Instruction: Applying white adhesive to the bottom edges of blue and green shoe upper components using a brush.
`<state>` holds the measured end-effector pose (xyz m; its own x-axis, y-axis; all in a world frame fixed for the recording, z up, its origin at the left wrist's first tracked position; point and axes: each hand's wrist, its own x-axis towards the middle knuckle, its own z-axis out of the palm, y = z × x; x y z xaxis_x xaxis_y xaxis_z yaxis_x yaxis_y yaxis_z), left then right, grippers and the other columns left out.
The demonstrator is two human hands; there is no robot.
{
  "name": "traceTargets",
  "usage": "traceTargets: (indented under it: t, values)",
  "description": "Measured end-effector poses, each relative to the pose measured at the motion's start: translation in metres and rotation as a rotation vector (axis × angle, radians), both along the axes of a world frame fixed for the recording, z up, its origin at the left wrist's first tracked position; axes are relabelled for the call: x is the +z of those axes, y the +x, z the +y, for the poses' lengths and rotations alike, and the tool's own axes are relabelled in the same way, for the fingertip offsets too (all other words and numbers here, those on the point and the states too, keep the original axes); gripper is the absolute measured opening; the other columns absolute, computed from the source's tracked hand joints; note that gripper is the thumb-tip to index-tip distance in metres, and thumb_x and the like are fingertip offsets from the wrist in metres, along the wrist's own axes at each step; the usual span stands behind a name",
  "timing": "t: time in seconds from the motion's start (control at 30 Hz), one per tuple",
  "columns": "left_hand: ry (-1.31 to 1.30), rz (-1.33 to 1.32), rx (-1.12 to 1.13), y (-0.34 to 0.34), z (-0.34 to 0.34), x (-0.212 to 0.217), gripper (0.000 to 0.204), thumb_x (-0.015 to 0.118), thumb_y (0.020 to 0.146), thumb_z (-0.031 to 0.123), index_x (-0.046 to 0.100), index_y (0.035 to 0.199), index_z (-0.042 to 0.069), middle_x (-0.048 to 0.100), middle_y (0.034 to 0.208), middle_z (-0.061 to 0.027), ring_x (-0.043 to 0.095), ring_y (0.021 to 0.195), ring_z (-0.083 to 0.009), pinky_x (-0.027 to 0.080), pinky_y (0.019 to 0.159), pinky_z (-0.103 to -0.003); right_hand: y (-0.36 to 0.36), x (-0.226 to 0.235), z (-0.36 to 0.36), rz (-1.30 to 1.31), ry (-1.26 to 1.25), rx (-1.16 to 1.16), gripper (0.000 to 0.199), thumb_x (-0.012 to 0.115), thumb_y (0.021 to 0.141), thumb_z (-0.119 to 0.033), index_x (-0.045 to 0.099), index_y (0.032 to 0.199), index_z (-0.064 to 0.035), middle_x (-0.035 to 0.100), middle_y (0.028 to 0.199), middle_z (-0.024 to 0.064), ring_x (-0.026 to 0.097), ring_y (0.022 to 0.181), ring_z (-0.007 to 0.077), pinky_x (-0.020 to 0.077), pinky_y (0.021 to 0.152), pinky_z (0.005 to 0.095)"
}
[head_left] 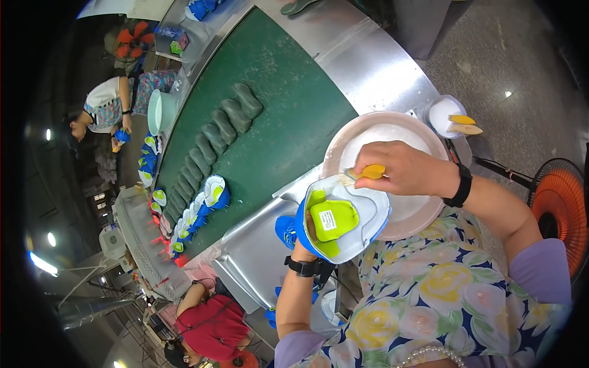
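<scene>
My left hand point(302, 251) grips a blue shoe upper point(367, 211) from beneath, its fingers mostly hidden behind it. The upper's open underside faces up, showing a pale rim and a lime-green lining with a white label. In my right hand point(402, 167) is a brush point(372, 172) with a yellow handle, held in a closed grip. The brush's tip meets the upper's far edge. Under my right hand stands a pale pink basin point(336, 147) with a whitish coating inside, partly covered by the upper. Another blue shoe piece point(285, 230) lies just left of the upper.
Rows of dark grey soles point(236, 115) and blue shoe uppers point(215, 191) lie on the green conveyor belt point(288, 104). A white tub point(443, 116) with yellow-handled tools stands beyond the basin. An orange fan point(558, 214) is at right. Co-workers point(215, 328) are at left.
</scene>
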<state>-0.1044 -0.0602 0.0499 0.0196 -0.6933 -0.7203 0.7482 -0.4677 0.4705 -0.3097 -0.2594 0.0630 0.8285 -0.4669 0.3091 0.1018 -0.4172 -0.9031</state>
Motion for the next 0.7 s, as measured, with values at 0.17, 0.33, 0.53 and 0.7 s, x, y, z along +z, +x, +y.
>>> traceTargets:
  t: [0.17,0.33,0.53,0.7]
  values:
    - [-0.097,-0.336,-0.070,0.007,0.004,-0.022,0.052,0.062,0.094,0.038,0.049,0.134,0.007,0.064,0.117,-0.0129,0.064,0.106,-0.0264,0.055,0.090,-0.044,-0.019,0.006,-0.007,0.214,-0.087,0.109,0.025,0.072,0.086,-0.023,0.056,0.091,-0.0053,0.061,0.082,0.0123,0.063,0.074,0.0318,0.0481,0.065,0.0370]
    - [-0.205,-0.663,-0.154,0.014,0.021,-0.031,0.048,0.061,0.095,0.033,0.049,0.133,0.007,0.064,0.115,-0.0120,0.064,0.104,-0.0245,0.055,0.087,-0.042,0.008,0.014,0.000,-0.002,-0.039,-0.098,0.024,0.073,0.085,-0.024,0.058,0.088,-0.0047,0.061,0.078,0.0120,0.062,0.069,0.0307,0.0478,0.063,0.0364]
    - [-0.235,-1.219,-0.056,0.062,0.021,-0.049,0.043,0.060,0.096,0.028,0.050,0.132,0.007,0.065,0.113,-0.0110,0.065,0.101,-0.0223,0.056,0.085,-0.040,0.009,0.023,0.005,0.276,0.106,-0.249,0.021,0.074,0.083,-0.017,0.062,0.077,-0.0008,0.061,0.073,0.0098,0.060,0.064,0.0214,0.0460,0.060,0.0315]
    - [-0.077,-1.051,0.181,0.176,0.066,-0.074,0.035,0.056,0.097,0.010,0.050,0.132,0.010,0.064,0.109,-0.0060,0.063,0.096,-0.0146,0.054,0.078,-0.030,-0.016,-0.003,0.010,0.343,0.269,-0.327,0.013,0.071,0.082,-0.007,0.060,0.083,0.0000,0.060,0.079,0.0074,0.059,0.068,0.0171,0.0465,0.064,0.0303]
